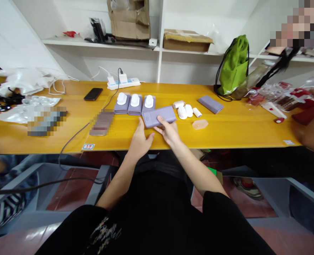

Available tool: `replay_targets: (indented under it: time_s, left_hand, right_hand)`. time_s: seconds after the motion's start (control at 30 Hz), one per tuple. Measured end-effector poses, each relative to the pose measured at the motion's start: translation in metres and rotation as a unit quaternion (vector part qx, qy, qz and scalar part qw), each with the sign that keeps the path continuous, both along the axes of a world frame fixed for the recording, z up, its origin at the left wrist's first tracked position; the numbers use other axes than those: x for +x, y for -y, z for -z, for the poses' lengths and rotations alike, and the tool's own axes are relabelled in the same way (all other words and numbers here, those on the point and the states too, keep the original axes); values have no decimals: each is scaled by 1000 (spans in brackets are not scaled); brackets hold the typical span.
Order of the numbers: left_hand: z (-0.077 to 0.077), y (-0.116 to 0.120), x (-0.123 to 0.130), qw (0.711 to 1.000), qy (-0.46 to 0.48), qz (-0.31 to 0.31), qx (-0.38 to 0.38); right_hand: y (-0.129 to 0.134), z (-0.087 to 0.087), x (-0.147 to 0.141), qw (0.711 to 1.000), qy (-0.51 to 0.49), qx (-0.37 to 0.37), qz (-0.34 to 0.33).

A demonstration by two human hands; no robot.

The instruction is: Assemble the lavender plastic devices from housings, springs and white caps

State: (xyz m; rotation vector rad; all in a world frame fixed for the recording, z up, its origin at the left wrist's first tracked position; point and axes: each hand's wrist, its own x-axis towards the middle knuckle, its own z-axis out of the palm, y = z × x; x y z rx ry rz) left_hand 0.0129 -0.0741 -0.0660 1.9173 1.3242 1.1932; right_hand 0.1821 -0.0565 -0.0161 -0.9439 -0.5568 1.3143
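My right hand [170,132] grips a flat purple rectangular case [159,117], thumb on top and fingers beneath. Just left of it, my left hand [141,140] is open, thumb spread from the fingers; whether its fingertips touch the case I cannot tell. Behind the case stand three purple stacks in a row, topped by a left white oval piece [122,98], a middle white oval piece [135,100] and a right white oval piece [149,101]. Right of the case lie loose white pieces [185,111], and another purple piece [211,104] rests farther right.
A peach-coloured flat piece [200,124] lies near the front. Leftward are two phones, a black one [93,94] and a blurred one [102,123], beside a dark cable [76,134]. A power strip [124,83] and green bag [235,65] stand behind. Other people's arms show at both sides.
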Motion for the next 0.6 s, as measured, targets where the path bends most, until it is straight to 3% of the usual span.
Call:
replay_targets:
  time_s: [0.2, 0.4, 0.5, 0.6]
  left_hand:
    - [-24, -29, -13, 998, -59, -11, -10]
    - [-46, -67, -48, 986, -130, 98, -44]
    - [-49, -80, -74, 973, -166, 150, -46]
    - [-43, -84, -88, 967, -189, 163, -59]
  right_hand:
    - [1, 4, -8, 999, 52, 8, 10]
    - [2, 4, 8, 994, 85, -28, -68]
    - [5, 2, 28, 980, 163, -29, -109]
    - [7, -1, 54, 951, 283, -10, -123]
